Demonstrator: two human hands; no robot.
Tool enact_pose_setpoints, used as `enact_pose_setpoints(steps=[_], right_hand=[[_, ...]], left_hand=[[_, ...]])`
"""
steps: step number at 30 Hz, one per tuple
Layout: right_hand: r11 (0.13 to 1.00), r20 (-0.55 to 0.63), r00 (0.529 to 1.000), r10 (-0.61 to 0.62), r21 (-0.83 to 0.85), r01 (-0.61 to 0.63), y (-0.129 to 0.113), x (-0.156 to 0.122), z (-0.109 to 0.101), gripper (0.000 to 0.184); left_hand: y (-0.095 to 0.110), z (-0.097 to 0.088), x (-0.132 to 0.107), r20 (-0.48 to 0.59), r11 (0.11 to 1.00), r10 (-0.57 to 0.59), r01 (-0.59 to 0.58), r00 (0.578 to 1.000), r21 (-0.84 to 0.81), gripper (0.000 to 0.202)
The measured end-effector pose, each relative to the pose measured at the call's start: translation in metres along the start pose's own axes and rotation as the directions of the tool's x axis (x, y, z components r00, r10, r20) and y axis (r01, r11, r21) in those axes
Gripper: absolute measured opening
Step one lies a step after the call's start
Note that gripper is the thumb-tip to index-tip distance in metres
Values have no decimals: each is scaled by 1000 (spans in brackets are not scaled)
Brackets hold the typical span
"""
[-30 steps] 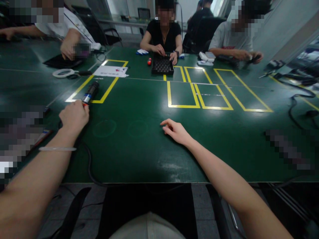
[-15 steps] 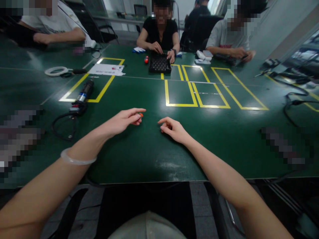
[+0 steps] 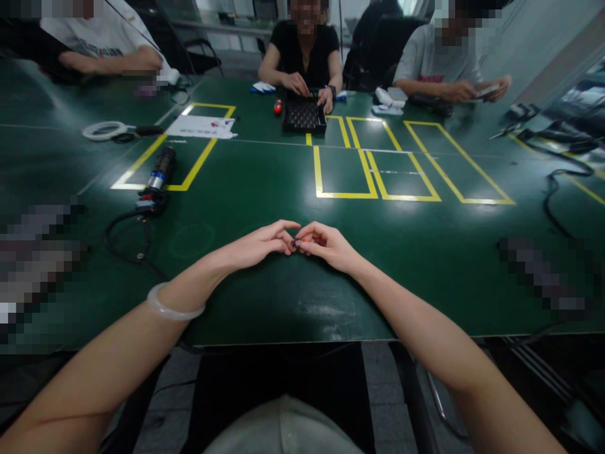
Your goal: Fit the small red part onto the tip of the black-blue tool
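Over the green table [image 3: 265, 302], my left hand [image 3: 265, 244] and my right hand [image 3: 331, 246] meet at the fingertips. Between them is a small orange-and-grey piece [image 3: 299, 242], too small to tell its kind. Both hands are closed in a pinch on it, the left from one end and the right from the other. The fingers cover most of the piece. A pale bracelet [image 3: 174, 306] circles my left wrist.
A black cylindrical tool with a cable [image 3: 161, 170] lies to the left, near a paper sheet [image 3: 201, 127]. Yellow tape outlines [image 3: 347, 195] mark the table ahead. Across it, a person handles a black partitioned tray [image 3: 305, 116] beside a red object [image 3: 278, 106]. Other people sit left and right.
My left hand has moved right and slightly down, carrying the small orange piece to my right hand. My right hand, formerly apart from it, now pinches it too.
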State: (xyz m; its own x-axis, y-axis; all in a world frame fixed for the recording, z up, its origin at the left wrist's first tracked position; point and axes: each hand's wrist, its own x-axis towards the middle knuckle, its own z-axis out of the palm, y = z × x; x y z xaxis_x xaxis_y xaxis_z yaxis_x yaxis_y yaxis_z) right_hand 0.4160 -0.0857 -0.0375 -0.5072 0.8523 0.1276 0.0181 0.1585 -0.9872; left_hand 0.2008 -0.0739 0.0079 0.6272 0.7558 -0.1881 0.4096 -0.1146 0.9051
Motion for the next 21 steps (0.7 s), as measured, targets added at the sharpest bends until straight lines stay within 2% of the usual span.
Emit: enact_pose_setpoints(steps=[2, 5, 9, 16, 21], right_hand=[[1000, -11, 1000, -3, 9, 3, 0, 0, 0, 27], [1000, -5, 1000, -28, -3, 28, 1, 0, 1, 24], [998, 7, 998, -56, -17, 56, 1, -1, 2, 23], [996, -45, 998, -43, -74, 40, 1, -1, -1, 28], [984, -77, 990, -114, -143, 102, 2, -2, -3, 21]], left_hand=[[-1, -2, 2, -18, 999, -51, 51, 999, -12, 31], [-3, 0, 4, 30, 998, -56, 56, 998, 2, 41], [-4, 3, 2, 61, 1000, 5, -6, 998, 24, 39], [-2, 2, -4, -90, 973, 113, -91, 990, 214, 34], [-4, 4, -4, -110, 906, 229, -170, 967, 389, 31]])
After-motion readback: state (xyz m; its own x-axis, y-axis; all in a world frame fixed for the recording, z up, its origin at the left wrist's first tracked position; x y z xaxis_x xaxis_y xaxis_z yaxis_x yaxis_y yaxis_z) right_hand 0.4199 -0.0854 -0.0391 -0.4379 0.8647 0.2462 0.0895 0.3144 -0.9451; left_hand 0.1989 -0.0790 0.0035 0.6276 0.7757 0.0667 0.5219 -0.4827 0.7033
